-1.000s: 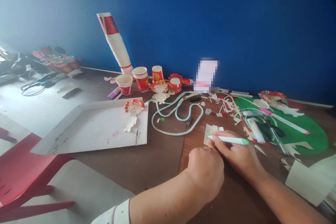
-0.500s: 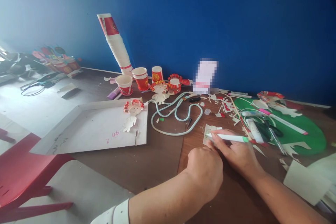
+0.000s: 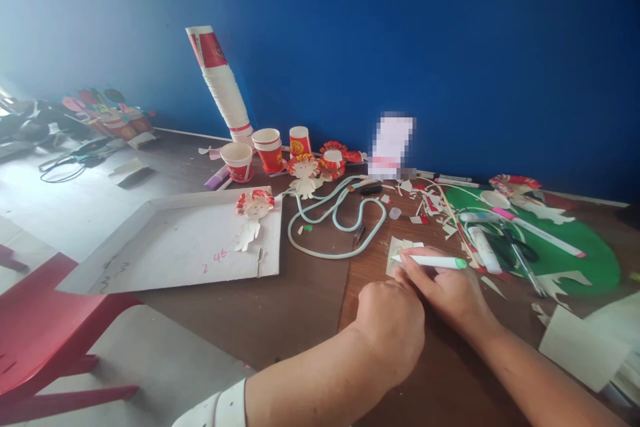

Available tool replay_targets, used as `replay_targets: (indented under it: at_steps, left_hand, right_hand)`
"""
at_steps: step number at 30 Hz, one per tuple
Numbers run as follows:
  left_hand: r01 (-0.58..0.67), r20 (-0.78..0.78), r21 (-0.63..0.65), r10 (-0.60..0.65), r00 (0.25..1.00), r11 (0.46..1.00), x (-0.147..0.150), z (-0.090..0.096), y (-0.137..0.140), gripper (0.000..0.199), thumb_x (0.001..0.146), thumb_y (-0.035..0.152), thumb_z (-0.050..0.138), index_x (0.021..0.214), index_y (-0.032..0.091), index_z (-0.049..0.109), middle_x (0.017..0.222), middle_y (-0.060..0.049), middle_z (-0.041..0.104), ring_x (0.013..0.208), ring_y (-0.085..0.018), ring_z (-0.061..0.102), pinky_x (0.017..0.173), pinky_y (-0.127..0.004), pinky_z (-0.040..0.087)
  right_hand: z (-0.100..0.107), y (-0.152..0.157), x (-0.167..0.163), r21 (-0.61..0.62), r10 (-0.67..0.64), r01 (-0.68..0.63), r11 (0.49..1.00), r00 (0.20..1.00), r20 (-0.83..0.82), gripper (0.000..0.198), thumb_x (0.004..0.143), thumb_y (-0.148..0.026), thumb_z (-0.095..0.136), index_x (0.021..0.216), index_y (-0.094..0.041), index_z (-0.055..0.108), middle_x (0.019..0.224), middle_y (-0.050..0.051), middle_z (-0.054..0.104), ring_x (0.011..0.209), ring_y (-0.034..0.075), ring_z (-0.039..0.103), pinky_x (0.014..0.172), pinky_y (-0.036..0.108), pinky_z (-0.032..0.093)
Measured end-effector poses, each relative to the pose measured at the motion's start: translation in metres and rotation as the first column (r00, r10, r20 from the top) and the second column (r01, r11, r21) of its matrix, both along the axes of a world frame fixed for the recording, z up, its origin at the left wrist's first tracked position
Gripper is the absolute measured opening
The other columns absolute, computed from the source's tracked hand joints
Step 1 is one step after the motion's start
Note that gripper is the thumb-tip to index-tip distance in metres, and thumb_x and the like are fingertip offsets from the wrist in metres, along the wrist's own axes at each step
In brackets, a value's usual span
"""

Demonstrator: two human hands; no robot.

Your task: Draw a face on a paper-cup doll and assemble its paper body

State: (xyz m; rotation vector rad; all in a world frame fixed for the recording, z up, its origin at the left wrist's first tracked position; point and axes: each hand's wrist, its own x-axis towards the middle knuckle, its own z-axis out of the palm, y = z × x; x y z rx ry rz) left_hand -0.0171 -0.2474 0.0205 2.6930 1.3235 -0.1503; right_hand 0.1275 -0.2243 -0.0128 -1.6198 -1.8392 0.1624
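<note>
My right hand (image 3: 450, 283) is closed around a white marker (image 3: 435, 261) with a green end. The marker's tip points left and rests on a small piece of pale paper (image 3: 393, 264) with faint marks on it. My left hand (image 3: 390, 323) is curled into a fist at the paper's near edge, touching or almost touching my right fingers. Most of the left fingers are hidden under the hand, so what they grip cannot be seen. A light blue cable (image 3: 320, 255) lies looped on the table to the left of the paper.
A shallow white tray (image 3: 175, 233) bears a paper-cup figure (image 3: 255, 210). Red paper cups (image 3: 237, 161) and a tall leaning cup stack (image 3: 225, 93) stand by the blue wall. Paper scraps, markers and a green sheet (image 3: 585, 247) lie at right. A red chair (image 3: 55, 320) stands lower left.
The right hand and the marker have shifted very slightly, with the marker's green end a little further left. The left hand has stayed in place.
</note>
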Motion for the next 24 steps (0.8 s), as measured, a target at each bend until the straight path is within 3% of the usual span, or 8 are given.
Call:
replay_targets:
  at_steps: [7,14,21,24]
  left_hand:
    - [0.004,0.001,0.010,-0.004,1.000,1.000,-0.001,0.001,0.000,0.038,0.088,0.023,0.055,0.120,0.005,0.061,0.083,-0.015,0.067,0.072,-0.021,0.067,0.055,-0.025,0.046]
    - [-0.005,0.009,0.047,0.005,1.000,0.999,0.000,-0.004,-0.001,0.056,0.087,0.024,0.056,0.136,-0.002,0.047,0.081,-0.015,0.067,0.069,-0.020,0.066,0.054,-0.025,0.046]
    - [-0.008,0.014,0.045,0.007,1.000,0.999,0.000,-0.005,0.000,0.058,0.085,0.023,0.058,0.136,-0.001,0.047,0.083,-0.015,0.068,0.070,-0.021,0.066,0.054,-0.025,0.047]
    - [-0.013,0.017,0.037,0.013,1.000,0.999,0.000,-0.006,0.000,0.057,0.085,0.024,0.058,0.136,0.000,0.048,0.082,-0.015,0.068,0.069,-0.021,0.066,0.054,-0.026,0.047]
  right_hand:
    - [0.000,0.001,0.001,-0.005,-0.020,0.020,1.000,1.000,0.003,0.026,0.088,-0.042,0.055,0.092,-0.022,0.070,0.087,0.004,0.076,0.076,0.021,0.072,0.066,0.029,0.055]
    - [0.009,0.000,0.001,-0.006,-0.077,0.077,0.997,0.991,-0.112,0.029,0.088,-0.044,0.055,0.093,-0.021,0.071,0.083,0.004,0.076,0.070,0.020,0.070,0.059,0.028,0.053]
    - [0.008,-0.001,0.001,-0.032,-0.103,0.100,0.994,0.985,-0.136,0.030,0.090,-0.045,0.055,0.103,-0.022,0.070,0.086,0.002,0.076,0.077,0.018,0.072,0.071,0.026,0.056]
    - [0.001,-0.002,0.002,0.042,-0.069,0.073,0.996,0.994,-0.084,0.027,0.090,-0.042,0.056,0.105,-0.023,0.069,0.092,0.001,0.077,0.086,0.017,0.073,0.076,0.025,0.056]
